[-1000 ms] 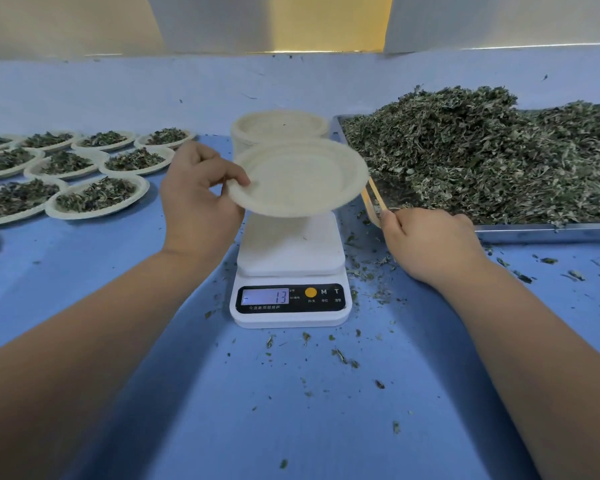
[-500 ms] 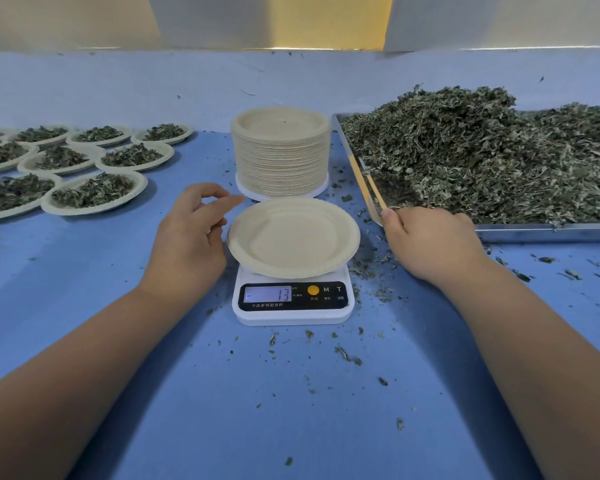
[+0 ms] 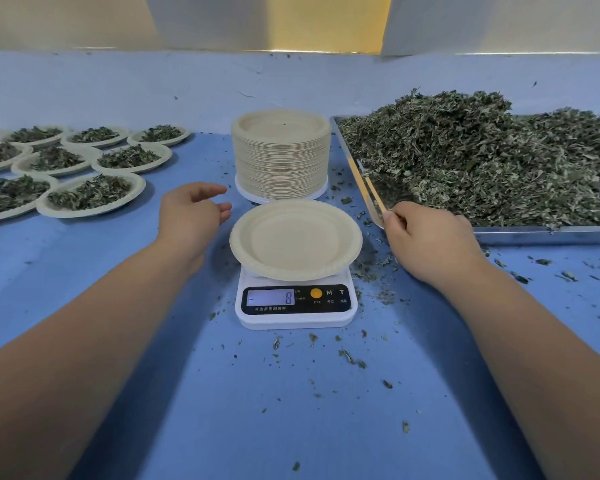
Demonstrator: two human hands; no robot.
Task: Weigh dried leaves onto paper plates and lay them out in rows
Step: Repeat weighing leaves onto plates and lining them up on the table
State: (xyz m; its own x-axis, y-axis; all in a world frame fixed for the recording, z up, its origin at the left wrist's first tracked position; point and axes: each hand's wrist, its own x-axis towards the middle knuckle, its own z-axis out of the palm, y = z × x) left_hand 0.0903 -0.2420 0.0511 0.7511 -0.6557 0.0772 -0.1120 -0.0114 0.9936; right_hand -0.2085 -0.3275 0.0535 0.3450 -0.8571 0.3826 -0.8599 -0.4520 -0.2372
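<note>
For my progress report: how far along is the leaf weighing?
Done: filled plates lie in rows at left. In hand: an empty paper plate sits on the scale, left hand open beside it, right hand gripping wooden tongs at the leaf tray. Remaining: the tall plate stack and heap of dried leaves.

We see an empty paper plate (image 3: 295,239) on the scale (image 3: 293,318), which reads 8. Our left hand (image 3: 187,216) hovers open at its nine o'clock. At three o'clock our right hand (image 3: 430,244) pinches wooden tongs (image 3: 377,199) at the corner of the tray (image 3: 534,232) of dried leaves (image 3: 482,161). A plate stack (image 3: 281,157) stands at twelve.
</note>
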